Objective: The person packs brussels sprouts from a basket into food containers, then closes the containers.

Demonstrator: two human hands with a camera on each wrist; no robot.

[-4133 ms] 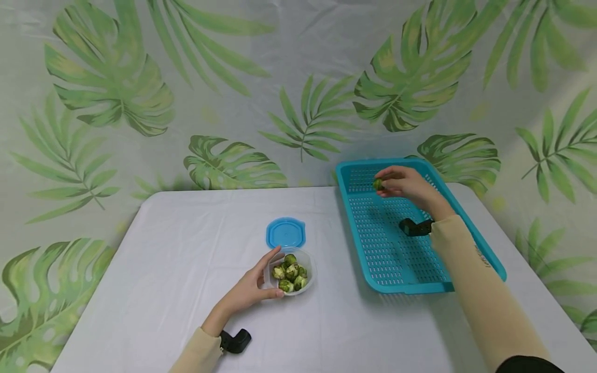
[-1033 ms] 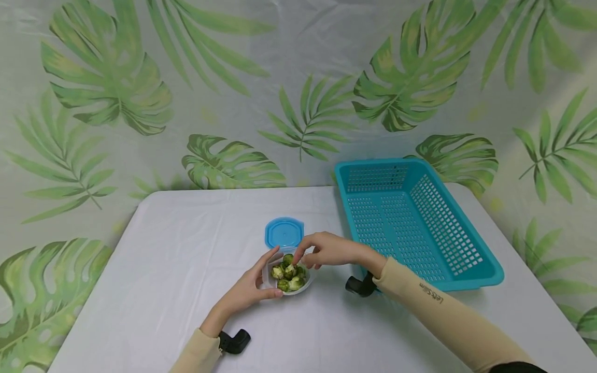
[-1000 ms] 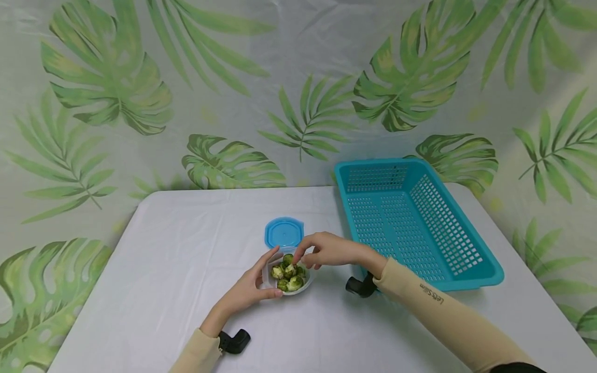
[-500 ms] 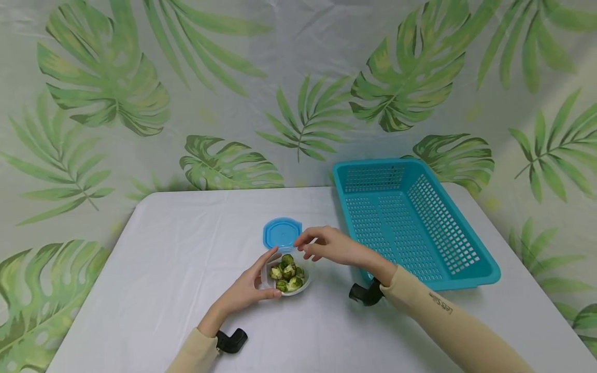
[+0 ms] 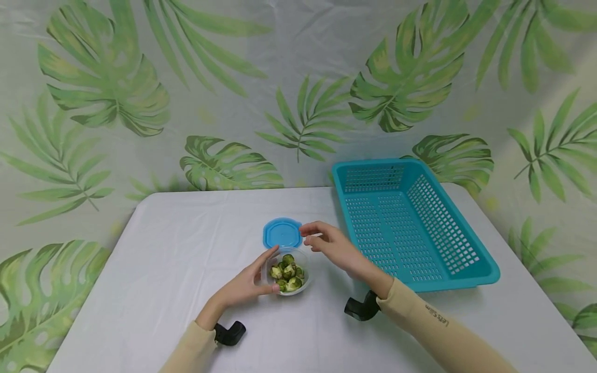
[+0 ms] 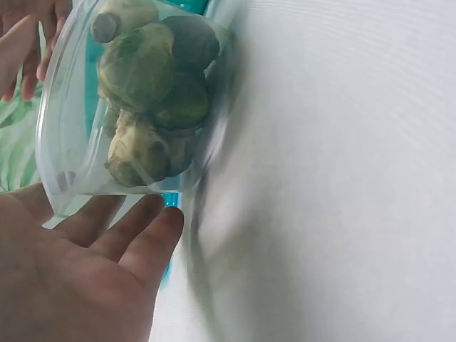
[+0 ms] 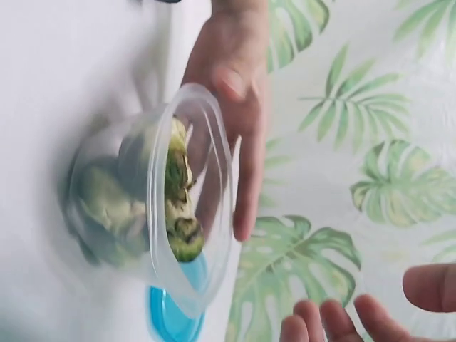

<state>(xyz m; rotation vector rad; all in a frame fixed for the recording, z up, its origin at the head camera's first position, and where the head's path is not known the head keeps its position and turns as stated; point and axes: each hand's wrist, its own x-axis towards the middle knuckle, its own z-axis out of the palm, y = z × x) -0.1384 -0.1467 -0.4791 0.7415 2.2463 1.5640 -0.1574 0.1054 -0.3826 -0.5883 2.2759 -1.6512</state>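
A clear plastic container (image 5: pixel 305 287) with several Brussels sprouts (image 5: pixel 289 272) inside stands on the white table. My left hand (image 5: pixel 244 286) lies along its left side, thumb and index finger spread around the rim. In the left wrist view the fingers (image 6: pixel 146 235) are extended beside the container wall, and the sprouts show through the plastic. My right hand (image 5: pixel 331 246) hovers at the upper right of the container with fingers loosely bent and nothing between them. Just behind the container lies its blue lid (image 5: pixel 282 232), near the right fingertips in the head view.
A turquoise perforated basket (image 5: pixel 420 223) sits on the right side of the table (image 5: pixel 196 243), close to my right forearm. A leaf-patterned cloth (image 5: pixel 224 77) hangs behind the table. Each wrist carries a black camera.
Earlier my right hand held a sprout over the basket, then reached into the container. It has since lifted away with nothing in it, up and right. My left hand has eased slightly back.
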